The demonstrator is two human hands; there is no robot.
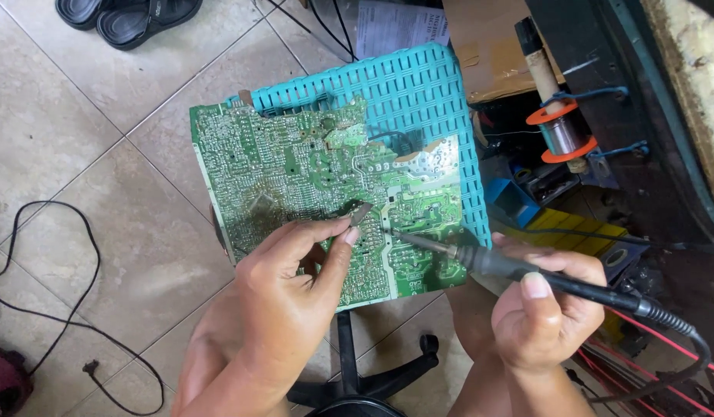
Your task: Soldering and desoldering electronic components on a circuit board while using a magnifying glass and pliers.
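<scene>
Hands [295, 278] hold iron [480, 259] over circuit board [295, 170].

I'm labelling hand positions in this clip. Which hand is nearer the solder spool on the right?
The right hand, holding the soldering iron, lies below the solder spool. The left hand is farther off, over the circuit board.

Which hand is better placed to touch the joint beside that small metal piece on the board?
Right hand, probably: it holds the black soldering iron, tip already on the green circuit board. The left hand is pinching the small metal piece.
</scene>
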